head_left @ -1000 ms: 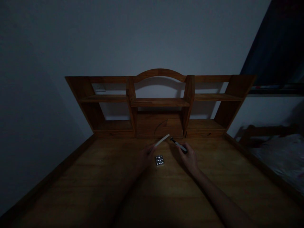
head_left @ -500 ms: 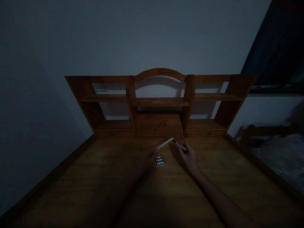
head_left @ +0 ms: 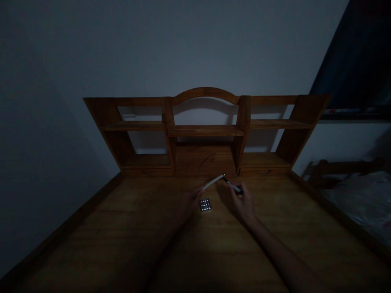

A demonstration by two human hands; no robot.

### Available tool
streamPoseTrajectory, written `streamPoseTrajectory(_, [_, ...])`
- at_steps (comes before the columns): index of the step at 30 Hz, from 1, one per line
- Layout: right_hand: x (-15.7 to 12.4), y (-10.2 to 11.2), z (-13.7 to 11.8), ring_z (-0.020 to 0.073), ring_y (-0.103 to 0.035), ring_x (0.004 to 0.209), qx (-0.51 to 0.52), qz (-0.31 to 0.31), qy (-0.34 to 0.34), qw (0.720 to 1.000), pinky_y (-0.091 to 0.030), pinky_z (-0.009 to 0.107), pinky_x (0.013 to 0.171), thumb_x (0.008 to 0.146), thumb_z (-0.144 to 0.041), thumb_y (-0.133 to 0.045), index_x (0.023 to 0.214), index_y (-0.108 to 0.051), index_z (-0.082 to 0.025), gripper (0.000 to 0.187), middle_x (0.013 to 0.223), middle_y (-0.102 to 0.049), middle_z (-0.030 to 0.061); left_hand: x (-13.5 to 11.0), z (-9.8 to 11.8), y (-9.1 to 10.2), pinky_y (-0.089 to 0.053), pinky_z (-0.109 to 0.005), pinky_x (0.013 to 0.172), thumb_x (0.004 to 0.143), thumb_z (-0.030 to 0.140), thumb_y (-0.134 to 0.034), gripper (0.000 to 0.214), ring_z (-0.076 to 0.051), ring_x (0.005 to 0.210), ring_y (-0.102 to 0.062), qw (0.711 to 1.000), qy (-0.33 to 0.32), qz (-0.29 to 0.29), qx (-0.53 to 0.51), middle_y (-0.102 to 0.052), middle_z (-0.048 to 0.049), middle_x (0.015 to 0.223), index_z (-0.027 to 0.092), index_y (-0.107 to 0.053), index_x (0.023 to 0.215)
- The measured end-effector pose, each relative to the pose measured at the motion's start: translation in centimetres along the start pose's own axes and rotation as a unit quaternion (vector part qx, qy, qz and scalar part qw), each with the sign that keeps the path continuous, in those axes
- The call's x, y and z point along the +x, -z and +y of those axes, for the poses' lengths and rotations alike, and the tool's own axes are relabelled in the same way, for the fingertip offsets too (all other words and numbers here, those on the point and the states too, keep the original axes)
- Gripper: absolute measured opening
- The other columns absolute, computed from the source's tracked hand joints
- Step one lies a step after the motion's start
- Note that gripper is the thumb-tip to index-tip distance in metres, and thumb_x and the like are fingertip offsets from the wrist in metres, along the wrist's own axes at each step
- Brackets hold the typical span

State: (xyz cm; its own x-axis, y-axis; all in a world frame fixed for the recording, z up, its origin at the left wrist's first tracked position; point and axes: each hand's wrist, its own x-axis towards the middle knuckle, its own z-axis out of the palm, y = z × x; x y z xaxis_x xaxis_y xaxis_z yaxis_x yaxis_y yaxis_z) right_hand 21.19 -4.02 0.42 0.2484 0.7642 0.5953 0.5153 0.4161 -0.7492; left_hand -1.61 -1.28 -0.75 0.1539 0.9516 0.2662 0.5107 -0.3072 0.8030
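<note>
My left hand (head_left: 189, 200) is closed on the near end of a thin white strip (head_left: 213, 181), which rises to the right and bows slightly. In my right hand (head_left: 244, 202) is a slim pen-like tool (head_left: 234, 187) with a pale grey barrel and dark parts; its exact kind is too dim to make out. The tool's dark tip meets the strip's far end, or lies very close to it. Between my forearms, a small dark square piece (head_left: 205, 205) with rows of bright white marks lies on the wooden desk (head_left: 210, 248).
A wooden shelf unit (head_left: 206, 130) with an arched top stands along the back of the desk against a pale wall (head_left: 195, 49). Raised edging runs along the desk's sides. At the right are a dark window (head_left: 357, 61) and a crumpled pale covering (head_left: 363, 199).
The white strip looks more bowed, and its far end sits slightly higher and farther right. My right hand and its tool have shifted slightly right. The square piece has not moved.
</note>
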Motion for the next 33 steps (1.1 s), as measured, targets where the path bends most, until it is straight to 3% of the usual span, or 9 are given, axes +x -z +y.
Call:
streamPoseTrajectory(5, [0.0,0.0,0.3,0.0177,-0.061,0.077,0.016,-0.004,0.013,1.0,-0.046,0.026,0.067,0.09,-0.043,-0.057,0.093,-0.057,-0.017,0.026,0.09,-0.065,0.0046,0.0,-0.1,0.4,-0.047,-0.035,0.096,0.092,0.051,-0.043,0.045,-0.02,0.107,-0.06,0.999,-0.014,0.033,-0.03,-0.063,-0.0012,0.117,0.025,-0.062,0.123])
streamPoseTrajectory(11, [0.0,0.0,0.4,0.0178,-0.06,0.074,-0.012,-0.001,-0.006,1.0,-0.045,0.026,0.065,0.09,-0.044,-0.057,0.092,-0.057,-0.019,0.026,0.085,-0.064,0.0029,-0.1,-0.1,-0.3,-0.046,-0.032,0.096,0.091,0.05,-0.046,0.042,-0.018,0.108,-0.06,0.999,-0.026,-0.002,-0.048,-0.063,-0.0001,0.118,0.026,-0.063,0.121])
streamPoseTrajectory(16, [0.0,0.0,0.6,0.0184,-0.062,0.08,0.008,-0.003,0.018,1.0,-0.047,0.027,0.069,0.09,-0.042,-0.058,0.094,-0.056,-0.018,0.024,0.093,-0.065,0.0036,0.3,-0.5,0.2,-0.047,-0.033,0.095,0.092,0.05,-0.045,0.043,-0.018,0.106,-0.061,0.997,-0.012,0.067,-0.039,-0.064,-0.0007,0.115,0.023,-0.064,0.119])
streamPoseTrajectory(22, [-0.3,0.0,0.6,0.017,-0.063,0.078,-0.008,-0.029,0.039,0.999,-0.047,0.026,0.066,0.091,-0.04,-0.057,0.096,-0.055,-0.02,0.021,0.094,-0.066,0.002,-0.2,0.6,0.3,-0.046,-0.033,0.097,0.093,0.05,-0.043,0.043,-0.02,0.109,-0.059,0.999,-0.038,-0.007,-0.025,-0.062,-0.0002,0.119,0.027,-0.061,0.124])
streamPoseTrajectory(27, [-0.2,0.1,0.7,0.017,-0.063,0.077,-0.016,-0.03,0.042,0.999,-0.047,0.025,0.066,0.092,-0.04,-0.056,0.099,-0.056,-0.021,0.02,0.093,-0.066,0.0021,0.1,-0.3,0.8,-0.047,-0.037,0.093,0.092,0.054,-0.04,0.045,-0.022,0.104,-0.061,0.999,0.024,0.022,0.009,-0.065,-0.0003,0.113,0.028,-0.063,0.121])
streamPoseTrajectory(30, [-0.1,0.1,0.7,0.0171,-0.063,0.084,-0.003,-0.03,0.051,0.998,-0.047,0.025,0.07,0.092,-0.038,-0.056,0.1,-0.056,-0.021,0.019,0.1,-0.065,0.0026,0.1,-0.5,1.0,-0.046,-0.032,0.096,0.092,0.053,-0.043,0.045,-0.019,0.109,-0.059,0.998,-0.003,0.039,-0.05,-0.062,0.0006,0.118,0.026,-0.061,0.123])
streamPoseTrajectory(33, [-0.1,0.2,0.6,0.0167,-0.063,0.085,0.006,-0.04,0.049,0.998,-0.047,0.024,0.071,0.093,-0.037,-0.055,0.101,-0.055,-0.021,0.018,0.1,-0.065,0.0028,0.0,-0.2,0.5,-0.046,-0.033,0.096,0.091,0.051,-0.046,0.045,-0.019,0.109,-0.059,0.998,-0.038,0.01,-0.057,-0.062,-0.0009,0.12,0.024,-0.061,0.124])
